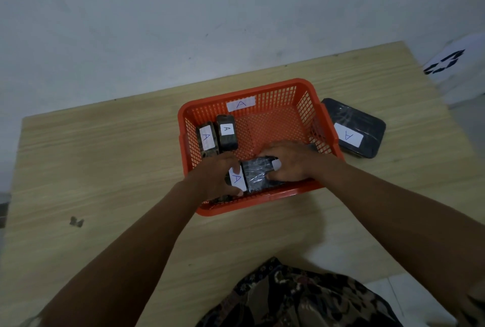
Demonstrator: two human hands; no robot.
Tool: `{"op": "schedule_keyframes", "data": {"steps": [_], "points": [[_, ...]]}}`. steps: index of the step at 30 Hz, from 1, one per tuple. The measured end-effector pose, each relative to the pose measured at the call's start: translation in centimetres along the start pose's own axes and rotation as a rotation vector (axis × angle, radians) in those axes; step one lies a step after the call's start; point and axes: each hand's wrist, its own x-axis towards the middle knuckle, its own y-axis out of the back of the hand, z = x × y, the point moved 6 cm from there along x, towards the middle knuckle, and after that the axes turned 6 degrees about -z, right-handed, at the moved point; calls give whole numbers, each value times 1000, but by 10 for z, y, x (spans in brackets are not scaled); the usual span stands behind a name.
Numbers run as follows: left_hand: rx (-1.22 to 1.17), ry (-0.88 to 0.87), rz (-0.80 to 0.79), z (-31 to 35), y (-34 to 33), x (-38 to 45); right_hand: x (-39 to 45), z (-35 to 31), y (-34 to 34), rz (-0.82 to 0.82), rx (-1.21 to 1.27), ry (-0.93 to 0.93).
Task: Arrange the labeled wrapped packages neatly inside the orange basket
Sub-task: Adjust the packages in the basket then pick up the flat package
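Note:
An orange mesh basket (pixel 265 90) with an "A" label on its far wall stands on a wooden table. Two small wrapped packages (pixel 227 133) labelled "A" lie side by side at its left wall. At the basket's near side, a dark wrapped package (pixel 256 173) lies flat. My right hand (pixel 287 161) grips its right end. My left hand (pixel 215 175) holds a package with a white "A" label (pixel 237 179) against its left end. A larger black wrapped package (pixel 357 127) labelled "A" lies on the table outside, touching the basket's right wall.
The wooden table (pixel 105 169) meets a white wall at the back. A small dark mark (pixel 76 221) sits on the table at the left. A white sheet with black print (pixel 446 61) lies past the table's far right corner. Patterned clothing (pixel 296 298) fills the bottom edge.

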Motion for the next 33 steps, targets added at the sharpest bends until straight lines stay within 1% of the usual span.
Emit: {"op": "schedule_keyframes", "data": {"steps": [3,5,6,10,14,16,17,18,19,21,23,29,31,33], "points": [[0,-40,10,4,1,-3,-2,-2,-1,-9,-42,-27],[27,-74,57,10,6,-5,-9,-3,2,49,-33,-49],[51,-90,92,15,11,-4,-15,-3,6,109,2,-56],[115,-135,263,44,43,13,-48,-7,36,496,150,-26],[133,-167,343,85,71,56,-92,12,70,923,279,-66],[143,-190,388,105,78,81,-110,37,79,1055,321,-151],[148,-183,399,113,81,95,-117,54,82,1082,347,-209],[158,-170,405,120,83,109,-121,73,83,1080,367,-269],[165,-155,406,125,85,124,-122,93,83,1041,369,-330],[157,-111,394,130,85,149,-117,133,79,859,335,-428],[156,-64,370,128,84,169,-107,165,74,686,332,-467],[165,118,254,102,77,206,-70,215,71,343,307,-531],[191,139,232,94,76,212,-61,224,69,286,345,-526],[197,131,229,90,77,216,-59,230,68,278,461,-500]]}}
